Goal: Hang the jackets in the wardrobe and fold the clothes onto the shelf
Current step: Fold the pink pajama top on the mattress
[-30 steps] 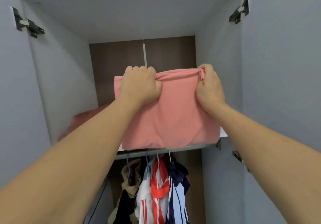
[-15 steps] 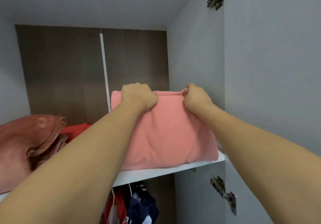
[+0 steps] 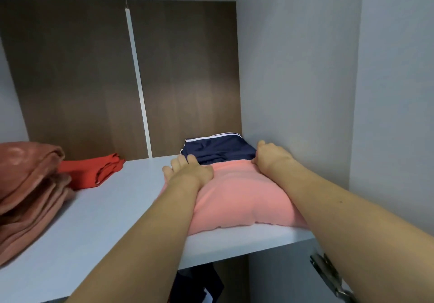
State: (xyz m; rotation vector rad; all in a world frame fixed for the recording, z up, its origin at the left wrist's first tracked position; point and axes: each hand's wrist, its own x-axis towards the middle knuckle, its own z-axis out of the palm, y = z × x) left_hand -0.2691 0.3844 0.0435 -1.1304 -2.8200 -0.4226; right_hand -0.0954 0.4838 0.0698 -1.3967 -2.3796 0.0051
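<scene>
**Both hands on the folded pink garment at the shelf's right end**

Both hands lie on the far part of a folded salmon-pink knit garment (image 3: 239,197) that sits on the pale grey wardrobe shelf (image 3: 112,211). The left hand (image 3: 190,172) rests palm down on the garment's far left corner, its fingers fairly straight and reaching past the fabric's edge onto the bare shelf board; it grips nothing. The right hand (image 3: 270,158) is at the garment's far right corner with its fingers bent down onto the far edge; whether they pinch the cloth or only press on it cannot be told. The two hands are well apart, with a stretch of pink fabric between them.

The garment lies flat at the right end of the shelf, its right side close to the grey side wall (image 3: 293,79) and its near hem just short of the shelf's front edge. Touching its far edge, in the back right corner, is a folded navy-blue garment with white stripes (image 3: 218,150).

Along the shelf's back edge, near the middle, lies a folded bright red cloth (image 3: 94,170). At the left end sits a stack of folded rust-pink leathery fabric (image 3: 28,185), touching the red cloth. Behind stands a dark brown wood-grain back panel (image 3: 183,72) with a thin white vertical strip (image 3: 137,77). Below the shelf's front edge some dark clothing (image 3: 199,284) shows, and a metal door hinge (image 3: 328,277) sits at the lower right.
</scene>
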